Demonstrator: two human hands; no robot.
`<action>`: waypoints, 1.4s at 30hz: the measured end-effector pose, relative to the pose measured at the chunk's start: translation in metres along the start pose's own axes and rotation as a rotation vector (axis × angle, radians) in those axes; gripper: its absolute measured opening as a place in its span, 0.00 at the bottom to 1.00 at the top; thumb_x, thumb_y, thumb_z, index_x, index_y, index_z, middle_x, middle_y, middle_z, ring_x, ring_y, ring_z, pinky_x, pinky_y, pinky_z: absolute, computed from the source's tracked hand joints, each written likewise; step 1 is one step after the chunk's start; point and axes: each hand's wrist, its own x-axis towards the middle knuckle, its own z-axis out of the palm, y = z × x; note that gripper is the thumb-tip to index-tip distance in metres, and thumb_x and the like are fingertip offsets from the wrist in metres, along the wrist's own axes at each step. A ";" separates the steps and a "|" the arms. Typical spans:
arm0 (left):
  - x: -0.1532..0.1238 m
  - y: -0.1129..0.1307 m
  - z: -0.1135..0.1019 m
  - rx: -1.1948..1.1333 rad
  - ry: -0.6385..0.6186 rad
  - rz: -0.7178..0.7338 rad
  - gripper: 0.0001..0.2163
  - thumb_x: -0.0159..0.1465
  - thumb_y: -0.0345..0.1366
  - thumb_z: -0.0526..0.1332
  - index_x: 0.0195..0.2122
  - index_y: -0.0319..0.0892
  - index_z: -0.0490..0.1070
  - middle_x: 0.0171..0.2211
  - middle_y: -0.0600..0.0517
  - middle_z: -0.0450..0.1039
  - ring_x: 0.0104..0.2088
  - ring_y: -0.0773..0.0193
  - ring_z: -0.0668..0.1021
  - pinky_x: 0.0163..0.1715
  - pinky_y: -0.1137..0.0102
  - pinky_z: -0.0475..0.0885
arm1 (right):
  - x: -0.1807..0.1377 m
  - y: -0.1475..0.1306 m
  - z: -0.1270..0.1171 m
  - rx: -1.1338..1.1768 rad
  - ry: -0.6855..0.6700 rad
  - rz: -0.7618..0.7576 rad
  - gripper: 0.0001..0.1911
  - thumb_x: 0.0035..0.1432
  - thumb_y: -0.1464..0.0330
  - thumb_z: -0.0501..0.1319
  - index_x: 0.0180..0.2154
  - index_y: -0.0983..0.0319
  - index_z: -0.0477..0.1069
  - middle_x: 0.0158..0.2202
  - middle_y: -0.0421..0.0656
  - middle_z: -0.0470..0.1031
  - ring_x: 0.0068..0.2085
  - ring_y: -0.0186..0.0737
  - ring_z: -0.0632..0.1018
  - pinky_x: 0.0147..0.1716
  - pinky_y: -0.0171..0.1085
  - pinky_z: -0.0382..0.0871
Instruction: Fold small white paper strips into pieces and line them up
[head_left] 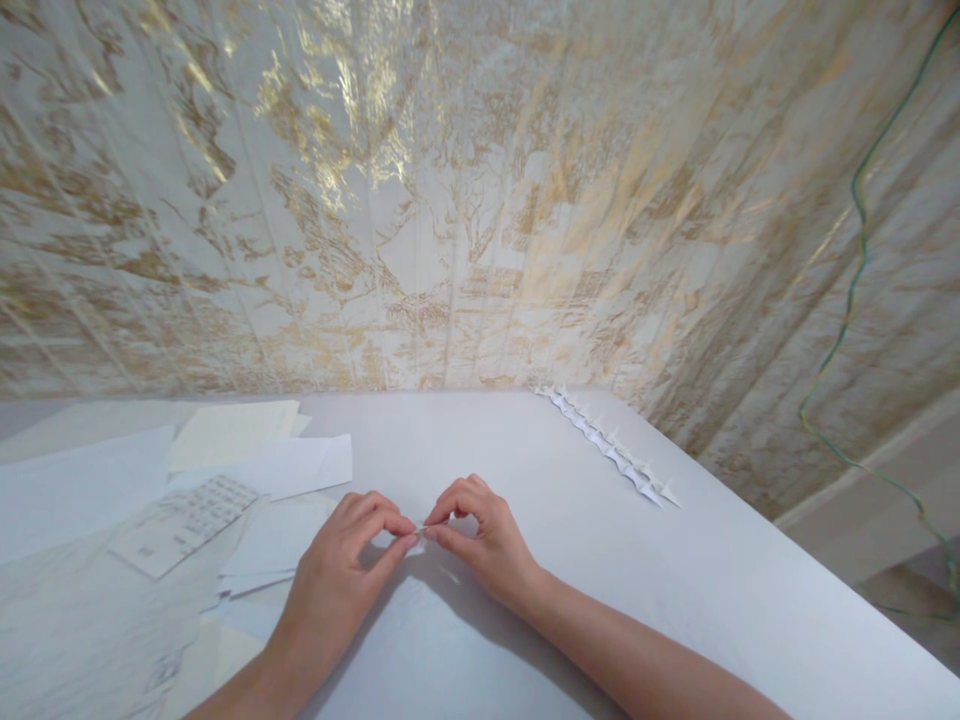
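Just above the white table, a small folded piece of white paper is pinched between my two hands. Thumb and index finger of my left hand close on its left side. My right hand grips the right side the same way, so the fingertips of both hands almost meet. Most of the paper is hidden by the fingers, and its exact shape is too small to tell. Toward the back right lie two rows of folded white paper pieces with pointed tips.
Loose sheets of paper overlap on the left side of the table, among them a printed sheet and a cream sheet. Gold-patterned wall covering rises behind the table. A green cord hangs at the right, beyond the table's edge.
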 end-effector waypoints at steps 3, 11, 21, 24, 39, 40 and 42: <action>-0.001 -0.003 0.002 -0.002 -0.007 -0.017 0.08 0.63 0.44 0.64 0.28 0.49 0.73 0.32 0.55 0.73 0.39 0.56 0.73 0.44 0.64 0.64 | -0.001 0.000 0.000 -0.012 -0.016 -0.005 0.09 0.61 0.68 0.68 0.28 0.59 0.74 0.29 0.39 0.75 0.35 0.39 0.73 0.41 0.39 0.62; 0.001 -0.003 0.000 0.001 -0.028 0.030 0.06 0.61 0.43 0.65 0.30 0.49 0.75 0.32 0.55 0.75 0.39 0.56 0.73 0.44 0.64 0.64 | -0.001 0.000 0.000 -0.070 -0.065 -0.132 0.10 0.66 0.67 0.63 0.30 0.60 0.72 0.30 0.40 0.74 0.35 0.39 0.72 0.41 0.39 0.62; 0.002 0.000 0.002 -0.030 0.065 -0.001 0.08 0.65 0.42 0.60 0.31 0.48 0.68 0.33 0.56 0.71 0.38 0.59 0.73 0.42 0.66 0.65 | -0.003 -0.003 0.007 0.042 0.026 0.223 0.09 0.54 0.70 0.71 0.33 0.60 0.71 0.31 0.38 0.71 0.33 0.37 0.69 0.34 0.34 0.63; 0.000 0.002 0.003 -0.048 0.060 -0.034 0.08 0.65 0.43 0.60 0.31 0.48 0.68 0.34 0.56 0.72 0.37 0.60 0.73 0.41 0.67 0.65 | -0.004 -0.004 0.011 0.062 0.026 0.197 0.06 0.56 0.71 0.69 0.30 0.60 0.72 0.29 0.38 0.70 0.33 0.37 0.69 0.36 0.35 0.62; 0.001 0.007 0.009 -0.125 0.003 -0.253 0.12 0.59 0.50 0.61 0.29 0.47 0.71 0.27 0.57 0.70 0.32 0.59 0.73 0.37 0.69 0.65 | -0.004 -0.001 0.012 0.073 0.031 0.129 0.05 0.60 0.70 0.65 0.31 0.59 0.72 0.29 0.39 0.72 0.34 0.38 0.70 0.38 0.36 0.64; 0.001 0.007 0.009 -0.132 -0.007 -0.255 0.13 0.59 0.51 0.61 0.28 0.47 0.70 0.27 0.58 0.69 0.32 0.60 0.73 0.37 0.69 0.65 | -0.004 -0.001 0.013 0.108 0.036 0.152 0.03 0.59 0.70 0.65 0.33 0.59 0.72 0.32 0.39 0.73 0.35 0.38 0.71 0.38 0.36 0.65; 0.002 0.008 0.008 -0.146 -0.026 -0.259 0.13 0.59 0.51 0.61 0.27 0.47 0.69 0.26 0.58 0.68 0.31 0.61 0.72 0.36 0.70 0.65 | -0.005 0.000 0.015 0.205 0.044 0.200 0.06 0.58 0.70 0.65 0.39 0.59 0.72 0.35 0.41 0.75 0.35 0.37 0.73 0.37 0.36 0.67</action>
